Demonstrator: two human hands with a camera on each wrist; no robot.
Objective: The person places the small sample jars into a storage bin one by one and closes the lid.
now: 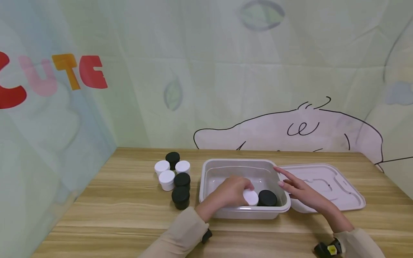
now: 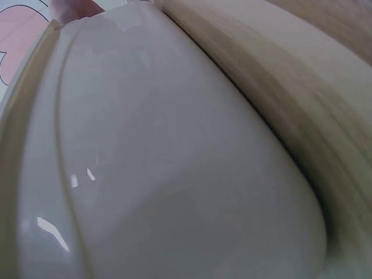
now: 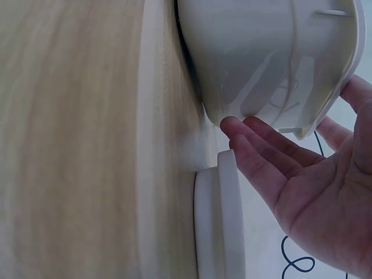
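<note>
Inside the light grey plastic container [image 1: 238, 214], my left hand [image 1: 231, 190] grips a small white-lidded jar [image 1: 251, 197], fingers over its far side and thumb at its near side. A black-lidded jar [image 1: 267, 198] stands just right of it, by the front right corner. My right hand [image 1: 301, 190] steadies the container's right end with fairly straight fingers. In the right wrist view, its fingertips [image 3: 231, 123] lie against the container's outer wall [image 3: 250, 64]. Only the container's outer side fills the left wrist view, so the left hand's grip is hidden there.
Several small jars stand in a cluster left of the container, some with white lids [image 1: 166, 178] and some with black lids [image 1: 180, 196]. A flat grey lid [image 1: 346, 199] lies on the wooden table [image 1: 129, 200] to the right, partly behind my right hand. A printed cloth [image 1: 209, 89] hangs behind.
</note>
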